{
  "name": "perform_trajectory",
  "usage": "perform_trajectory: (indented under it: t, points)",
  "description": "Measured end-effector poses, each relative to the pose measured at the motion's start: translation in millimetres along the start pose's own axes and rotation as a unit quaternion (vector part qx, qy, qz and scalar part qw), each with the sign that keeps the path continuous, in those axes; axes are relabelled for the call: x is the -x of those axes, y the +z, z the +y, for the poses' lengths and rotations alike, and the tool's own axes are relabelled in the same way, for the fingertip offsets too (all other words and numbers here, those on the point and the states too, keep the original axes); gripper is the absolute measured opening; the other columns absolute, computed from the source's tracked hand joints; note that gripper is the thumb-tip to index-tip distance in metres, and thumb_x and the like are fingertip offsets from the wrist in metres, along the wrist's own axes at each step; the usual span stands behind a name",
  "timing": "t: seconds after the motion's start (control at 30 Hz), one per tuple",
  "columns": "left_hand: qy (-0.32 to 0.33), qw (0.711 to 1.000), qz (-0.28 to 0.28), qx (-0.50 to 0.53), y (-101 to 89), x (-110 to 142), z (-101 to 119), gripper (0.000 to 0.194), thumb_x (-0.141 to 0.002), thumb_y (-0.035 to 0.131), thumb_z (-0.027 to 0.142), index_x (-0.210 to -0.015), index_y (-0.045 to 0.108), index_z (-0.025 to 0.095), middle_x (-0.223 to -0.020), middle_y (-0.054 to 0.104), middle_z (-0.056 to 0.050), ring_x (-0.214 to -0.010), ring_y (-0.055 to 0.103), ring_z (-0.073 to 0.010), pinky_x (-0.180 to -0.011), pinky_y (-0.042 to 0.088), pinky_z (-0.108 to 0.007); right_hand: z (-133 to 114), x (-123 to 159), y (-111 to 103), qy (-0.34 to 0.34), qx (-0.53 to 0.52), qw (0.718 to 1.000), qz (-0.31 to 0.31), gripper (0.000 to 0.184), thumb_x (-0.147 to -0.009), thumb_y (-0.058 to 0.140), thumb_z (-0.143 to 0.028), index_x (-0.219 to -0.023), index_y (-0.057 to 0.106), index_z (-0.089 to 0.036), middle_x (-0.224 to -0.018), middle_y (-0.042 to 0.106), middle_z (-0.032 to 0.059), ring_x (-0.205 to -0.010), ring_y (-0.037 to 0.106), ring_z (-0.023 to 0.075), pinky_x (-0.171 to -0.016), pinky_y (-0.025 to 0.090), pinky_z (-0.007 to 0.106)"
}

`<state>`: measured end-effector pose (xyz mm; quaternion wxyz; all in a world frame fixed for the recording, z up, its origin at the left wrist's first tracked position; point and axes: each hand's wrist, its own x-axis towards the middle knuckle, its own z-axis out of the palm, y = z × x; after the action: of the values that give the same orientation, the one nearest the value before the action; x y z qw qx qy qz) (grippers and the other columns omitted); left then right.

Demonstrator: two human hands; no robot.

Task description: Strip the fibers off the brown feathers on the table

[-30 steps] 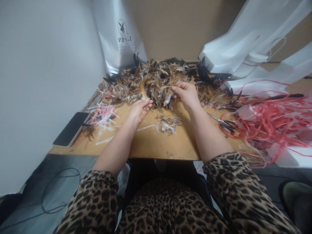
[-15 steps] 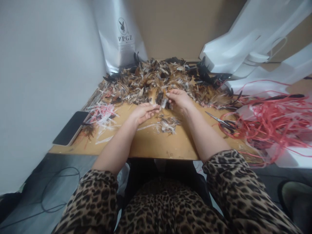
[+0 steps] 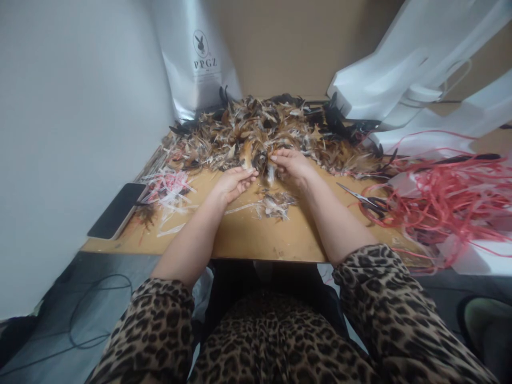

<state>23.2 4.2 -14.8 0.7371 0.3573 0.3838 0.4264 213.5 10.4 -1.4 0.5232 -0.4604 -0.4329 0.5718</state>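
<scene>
In the head view, my left hand (image 3: 236, 183) pinches the pale lower end of a brown feather (image 3: 247, 154) between thumb and fingers. Just to its right, my right hand (image 3: 294, 165) is closed on another feather (image 3: 271, 172), whose whitish fluffy end points down. Both hands are at the near edge of a large heap of brown, black and white feathers (image 3: 256, 117). Below them, a small clump of loose grey-white feather bits (image 3: 277, 206) lies on the wooden table (image 3: 256, 242).
A phone (image 3: 118, 210) lies at the left, beside pink and white strips (image 3: 168, 186). Scissors (image 3: 364, 200) rest at the right near a tangle of red plastic string (image 3: 460, 197). A silvery bag (image 3: 200, 64) stands behind the heap, and white packaging (image 3: 400, 69) is at the back right.
My left hand has shifted slightly left, away from the right hand, with its feather. The right hand's feather now hangs apart from it. The heap looks the same.
</scene>
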Motion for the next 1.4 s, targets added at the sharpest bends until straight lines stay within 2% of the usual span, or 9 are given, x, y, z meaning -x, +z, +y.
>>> perform_trajectory:
  t: [0.17,0.37,0.5,0.6,0.77,0.9,0.97,1.17,1.4]
  points:
    - [-0.024,0.999,-0.039,-0.01,1.9,3,-3,0.003,-0.076,0.065,0.005,-0.074,0.064,0.007,-0.087,0.073,-0.011,-0.064,0.066,-0.0088,-0.051,0.046,-0.014,4,-1,4,-0.018,-0.015,1.0,0.003,0.026,-0.058,0.077,-0.027,-0.074,0.06,-0.015,-0.051,0.054,-0.0062,-0.037,0.037,0.003,-0.034,0.021,0.016]
    - [-0.038,0.996,-0.044,-0.07,7.3,9,-6,0.005,-0.072,0.071,0.008,-0.072,0.066,0.007,-0.066,0.068,-0.007,-0.06,0.066,-0.0113,-0.051,0.047,-0.016,10,2,20,-0.057,0.063,0.995,0.043,0.008,-0.066,0.065,-0.017,-0.068,0.057,-0.017,-0.045,0.049,-0.0077,-0.036,0.038,0.0043,-0.036,0.025,0.016]
    - [-0.027,0.995,-0.033,-0.094,8.2,8,-6,0.009,-0.069,0.074,0.01,-0.072,0.066,0.007,-0.062,0.067,-0.006,-0.055,0.064,-0.0094,-0.051,0.047,-0.016,11,4,27,-0.096,0.089,0.989,0.062,0.009,-0.065,0.058,-0.008,-0.064,0.056,-0.017,-0.044,0.047,-0.0088,-0.037,0.037,0.0035,-0.039,0.027,0.016]
    - [-0.008,0.997,-0.014,-0.077,6.0,6,-5,0.009,-0.07,0.073,0.01,-0.07,0.065,0.007,-0.06,0.066,-0.005,-0.053,0.062,-0.0079,-0.051,0.046,-0.015,12,3,21,-0.086,0.109,0.988,0.071,0.006,-0.068,0.062,-0.016,-0.067,0.056,-0.017,-0.046,0.048,-0.0078,-0.038,0.037,0.0044,-0.039,0.027,0.018]
    - [0.016,0.998,0.023,-0.061,3.1,2,-3,0.01,-0.07,0.073,0.012,-0.07,0.065,0.007,-0.06,0.065,-0.004,-0.054,0.061,-0.0069,-0.051,0.044,-0.014,17,-5,6,-0.057,0.168,0.982,0.057,0.023,-0.065,0.069,-0.023,-0.085,0.061,-0.015,-0.054,0.054,-0.005,-0.043,0.042,0.007,-0.044,0.032,0.02]
    - [0.048,0.994,0.039,-0.087,3.3,1,-3,0.012,-0.069,0.074,0.015,-0.069,0.065,0.008,-0.06,0.066,-0.004,-0.054,0.06,-0.0067,-0.05,0.043,-0.014,12,-4,7,-0.128,0.221,0.963,0.085,0.023,-0.064,0.069,-0.022,-0.085,0.063,-0.014,-0.067,0.061,-0.0012,-0.056,0.049,0.0085,-0.053,0.039,0.021]
    - [0.064,0.992,0.043,-0.101,3.0,0,-3,0.013,-0.069,0.074,0.017,-0.069,0.065,0.008,-0.06,0.066,-0.004,-0.052,0.059,-0.0066,-0.048,0.042,-0.014,5,3,11,-0.142,0.236,0.958,0.085,0.018,-0.068,0.068,-0.028,-0.078,0.064,-0.014,-0.063,0.06,-0.001,-0.054,0.048,0.0082,-0.053,0.038,0.021]
    - [0.087,0.99,0.045,-0.098,2.4,-2,-5,0.011,-0.069,0.074,0.017,-0.069,0.066,0.008,-0.06,0.066,-0.004,-0.05,0.059,-0.0061,-0.047,0.041,-0.014,-7,22,21,0.019,0.242,0.968,-0.061,0.031,-0.064,0.076,-0.039,-0.057,0.06,-0.013,-0.041,0.047,-0.0039,-0.037,0.034,0.0041,-0.038,0.022,0.02]
    - [0.066,0.996,0.056,-0.023,4.0,-1,0,0.008,-0.07,0.072,0.011,-0.068,0.064,0.009,-0.063,0.067,-0.004,-0.055,0.061,-0.0067,-0.049,0.043,-0.014,3,12,23,0.074,0.082,0.992,-0.056,0.012,-0.065,0.071,-0.014,-0.062,0.059,-0.013,-0.047,0.055,-0.0028,-0.036,0.038,0.0031,-0.035,0.023,0.016]
